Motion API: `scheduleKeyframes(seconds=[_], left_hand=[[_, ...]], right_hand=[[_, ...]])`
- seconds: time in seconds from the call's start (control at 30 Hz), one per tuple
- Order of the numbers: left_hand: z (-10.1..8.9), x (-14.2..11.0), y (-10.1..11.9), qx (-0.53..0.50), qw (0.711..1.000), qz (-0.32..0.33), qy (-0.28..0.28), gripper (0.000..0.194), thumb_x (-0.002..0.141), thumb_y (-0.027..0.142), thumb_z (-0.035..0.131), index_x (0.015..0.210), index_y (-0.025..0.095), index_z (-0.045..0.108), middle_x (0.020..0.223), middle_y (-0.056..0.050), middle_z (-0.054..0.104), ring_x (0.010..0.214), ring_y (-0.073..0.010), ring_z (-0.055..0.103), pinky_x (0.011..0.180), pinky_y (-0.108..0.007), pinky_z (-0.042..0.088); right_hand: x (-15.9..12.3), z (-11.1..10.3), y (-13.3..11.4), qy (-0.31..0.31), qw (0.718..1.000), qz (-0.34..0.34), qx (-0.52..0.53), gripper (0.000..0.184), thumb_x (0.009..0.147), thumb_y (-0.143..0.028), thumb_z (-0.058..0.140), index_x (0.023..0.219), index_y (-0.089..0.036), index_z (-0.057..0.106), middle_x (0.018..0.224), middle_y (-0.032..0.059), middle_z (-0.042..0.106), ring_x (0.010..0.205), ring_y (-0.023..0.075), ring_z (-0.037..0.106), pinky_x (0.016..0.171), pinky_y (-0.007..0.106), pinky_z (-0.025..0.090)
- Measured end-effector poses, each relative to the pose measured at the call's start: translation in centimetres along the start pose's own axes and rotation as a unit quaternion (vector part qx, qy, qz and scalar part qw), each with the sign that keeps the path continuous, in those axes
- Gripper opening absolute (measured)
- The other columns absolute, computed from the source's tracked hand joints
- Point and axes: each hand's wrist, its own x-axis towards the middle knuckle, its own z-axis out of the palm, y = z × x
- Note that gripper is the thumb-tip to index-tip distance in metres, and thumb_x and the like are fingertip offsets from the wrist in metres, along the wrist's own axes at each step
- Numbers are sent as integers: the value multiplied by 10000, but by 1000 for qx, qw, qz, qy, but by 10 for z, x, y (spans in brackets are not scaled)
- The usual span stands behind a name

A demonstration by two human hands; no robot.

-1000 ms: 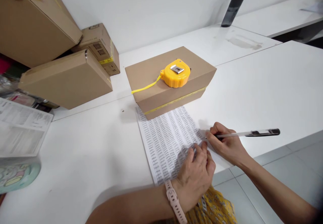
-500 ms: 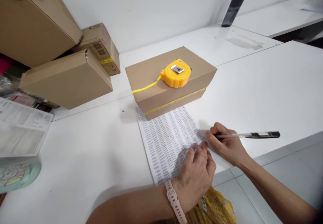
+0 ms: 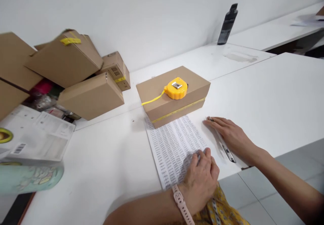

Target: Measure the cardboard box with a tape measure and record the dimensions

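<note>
My left hand (image 3: pixel 202 174) rests on a sheet of paper (image 3: pixel 170 144) covered in columns of small handwriting. Its fingers are slightly bent and press on the sheet's right side, holding nothing. My right hand (image 3: pixel 231 132) lies palm down on the table, fingers stretched forward. Along its inner side a clear pen with black ends (image 3: pixel 228 153) lies on the table, its middle partly hidden by the fingers. Beyond the paper stands a closed cardboard box (image 3: pixel 174 109), overlapping the sheet's top edge. An orange tape measure (image 3: pixel 176 88) with a yellow strap sits on the box.
Cardboard boxes (image 3: pixel 91 98) are piled at the left. Printed plastic packages (image 3: pixel 45 133) and a mint-green bottle (image 3: pixel 37 178) lie nearer to me. Against the wall stands a dark bottle (image 3: pixel 227 25). The white table's front edge (image 3: pixel 263 156) runs along the right.
My right hand has lowered the pen from its writing grip onto the table and straightened its fingers. My left hand stays on the paper. The view has shifted, showing more of the left side.
</note>
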Motion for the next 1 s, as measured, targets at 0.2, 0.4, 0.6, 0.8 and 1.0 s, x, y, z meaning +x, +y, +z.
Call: scheduleKeyframes(seconds=[0.2, 0.4, 0.6, 0.8, 1.0], left_hand=[[-34, 3, -32, -202, 974, -80, 68, 470, 933, 445, 551, 1283, 132, 562, 1430, -134, 570, 1276, -279, 544, 1006, -409, 512], [-75, 61, -128, -219, 880, -288, 308, 607, 875, 356, 678, 1377, 154, 402, 1456, -193, 490, 1383, -319, 422, 1144, -534, 352], [-73, 109, -177, -338, 841, -389, 163, 976, 690, 407, 840, 1465, 126, 317, 1439, -245, 496, 1364, -401, 421, 1097, -533, 348], [-59, 111, -191, -485, 737, -416, 221, 729, 612, 351, 893, 1223, 185, 533, 1295, -184, 609, 1257, -365, 515, 1077, -480, 341], [-58, 105, -215, -616, 665, -365, 212, 496, 729, 513, 796, 1046, 173, 624, 1065, -99, 709, 971, -225, 653, 889, -340, 487]], right_hand=[[15, -12, -10, 110, 992, 48, 44, 481, 885, -119, 418, 1301, -247, 623, 1159, 102, 740, 1026, 295, 692, 777, 427, 556], [97, -67, -38, 221, 944, 78, 232, 324, 943, -228, 448, 1205, -252, 637, 1199, 89, 707, 1081, 262, 653, 919, 429, 513], [182, -87, -51, 51, 884, 90, 455, 272, 964, -287, 483, 1160, -241, 666, 1278, 78, 681, 1143, 249, 639, 964, 429, 527], [204, -88, -52, -66, 814, 114, 565, 192, 933, -289, 579, 1034, -270, 741, 1120, 48, 748, 1036, 224, 686, 904, 370, 557], [214, -96, -59, -81, 809, 109, 572, 181, 887, -386, 647, 837, -246, 750, 985, 45, 763, 921, 213, 686, 817, 311, 546]])
